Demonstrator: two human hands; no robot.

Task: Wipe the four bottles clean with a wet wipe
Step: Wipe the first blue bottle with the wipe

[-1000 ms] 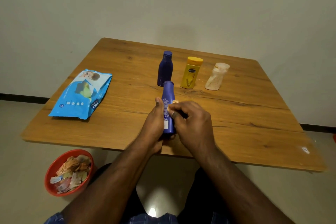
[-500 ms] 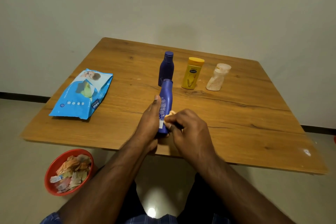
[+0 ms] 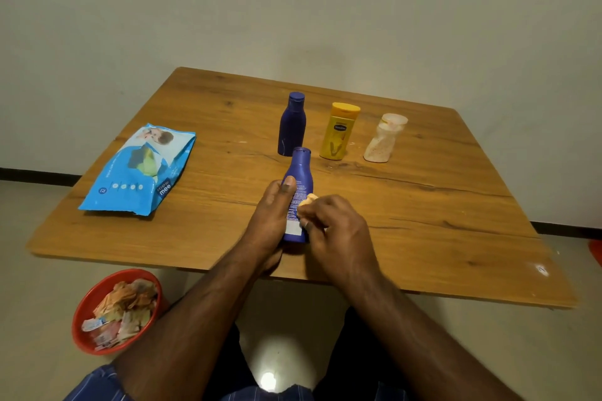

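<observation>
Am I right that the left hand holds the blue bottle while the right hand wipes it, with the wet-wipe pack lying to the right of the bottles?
Not quite: the head view shows the wet-wipe pack lying left of the bottles. The rest stands.

We read "mee mee" in white on dark patch, wet wipe pack (image 3: pixel 136 172), lower corner; small "72" near its bottom edge, printed sideways. Yellow bottle (image 3: pixel 338 132): dark oval logo, lettering too small for us to make out. Blue bottle (image 3: pixel 298 192) in hands: back label with fine print, illegible to us.
</observation>
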